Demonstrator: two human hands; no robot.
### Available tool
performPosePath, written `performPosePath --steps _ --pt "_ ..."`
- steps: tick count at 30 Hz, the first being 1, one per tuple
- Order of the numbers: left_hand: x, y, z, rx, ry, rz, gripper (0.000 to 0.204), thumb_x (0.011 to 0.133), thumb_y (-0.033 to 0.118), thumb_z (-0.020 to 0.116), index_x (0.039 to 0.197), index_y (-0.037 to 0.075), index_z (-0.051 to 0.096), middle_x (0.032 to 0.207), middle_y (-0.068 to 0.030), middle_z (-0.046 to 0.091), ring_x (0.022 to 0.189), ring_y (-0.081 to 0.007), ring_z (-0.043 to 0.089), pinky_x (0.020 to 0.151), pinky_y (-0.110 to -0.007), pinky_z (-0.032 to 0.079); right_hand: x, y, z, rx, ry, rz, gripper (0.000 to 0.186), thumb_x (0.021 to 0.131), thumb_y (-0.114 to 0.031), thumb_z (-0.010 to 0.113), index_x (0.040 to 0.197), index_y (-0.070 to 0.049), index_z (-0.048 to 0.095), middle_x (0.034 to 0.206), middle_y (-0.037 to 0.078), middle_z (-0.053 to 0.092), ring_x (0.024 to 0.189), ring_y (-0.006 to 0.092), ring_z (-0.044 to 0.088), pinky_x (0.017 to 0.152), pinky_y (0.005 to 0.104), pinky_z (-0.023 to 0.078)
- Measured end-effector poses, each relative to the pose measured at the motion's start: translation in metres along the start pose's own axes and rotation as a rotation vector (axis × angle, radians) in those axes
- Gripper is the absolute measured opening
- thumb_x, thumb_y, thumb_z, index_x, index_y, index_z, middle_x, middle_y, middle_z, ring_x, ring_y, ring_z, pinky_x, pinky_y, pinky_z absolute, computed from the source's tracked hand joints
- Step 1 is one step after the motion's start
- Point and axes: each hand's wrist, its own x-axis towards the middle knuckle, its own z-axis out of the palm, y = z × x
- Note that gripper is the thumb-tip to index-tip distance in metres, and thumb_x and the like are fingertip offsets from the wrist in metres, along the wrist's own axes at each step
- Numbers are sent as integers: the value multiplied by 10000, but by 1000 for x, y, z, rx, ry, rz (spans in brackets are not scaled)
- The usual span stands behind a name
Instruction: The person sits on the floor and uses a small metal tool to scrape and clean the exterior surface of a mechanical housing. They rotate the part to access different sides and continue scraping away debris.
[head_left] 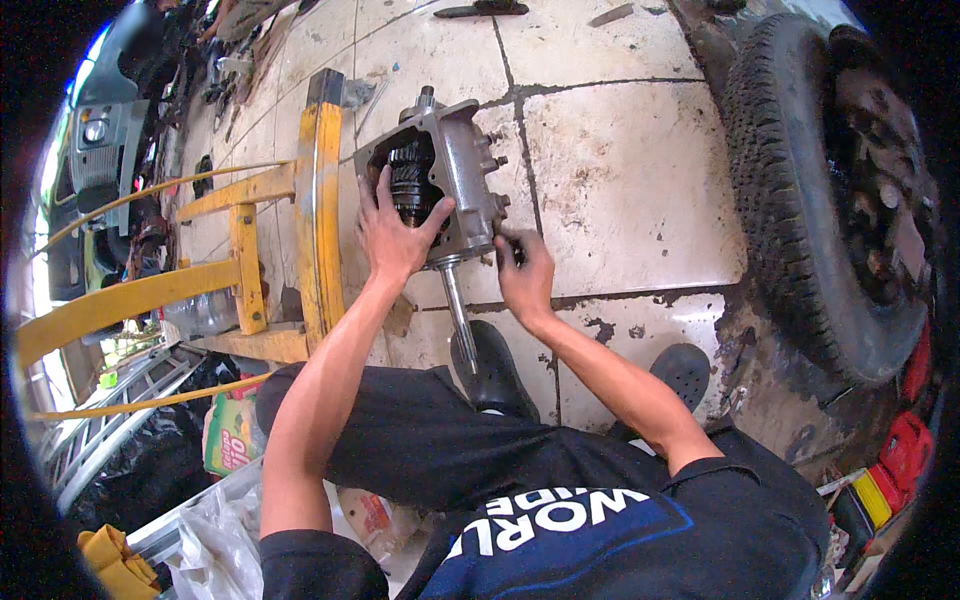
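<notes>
The gearbox (466,180) is placed on the tiled floor (640,180), in front of the person, between a yellow metal frame (322,200) close on the left and a large tyre (775,200) well apart on the right. Its open side is turned toward the left, and dark toothed gears (408,182) are exposed inside. A long bare shaft (458,312) is extended from the near end toward a black shoe (490,365); whether the two are touching cannot be told. The left hand (395,240) is spread across the opening — the thumb is laid at the case rim, and the fingers are stretched over the gears. The right hand (527,275) is curled beside the near right corner of the case; whether anything is pinched there cannot be told. The metal case should be treated as heavy, stiff and hard to damage, though slipping must be expected wherever oil is present. For lifting, hold is best taken with both hands under the solid case walls — never by the gears, where fingers could be nipped. The shaft should not be used as the sole handle, since it may be turned under load.
</notes>
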Motion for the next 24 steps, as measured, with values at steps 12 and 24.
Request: performPosePath --steps 12,24 --pt "2 7 0 -37 -22 -37 1138 725 804 674 1546 91 337 1558 -319 292 1391 -513 359 1142 -605 255 32 -10 9 -31 85 -116 204 909 11 636 1097 -30 704 1010 188 677 973 322 670 835 392 517" --pt "-1 4 -4 -23 -43 -36 1135 726 807 675 1543 94 342 1568 -311 278 1401 -504 346 1147 -602 258 -4 16 -10 -4 -99 -146 340 980 -4 564 1310 -42 631 1158 199 628 1039 319 633 891 381 516"
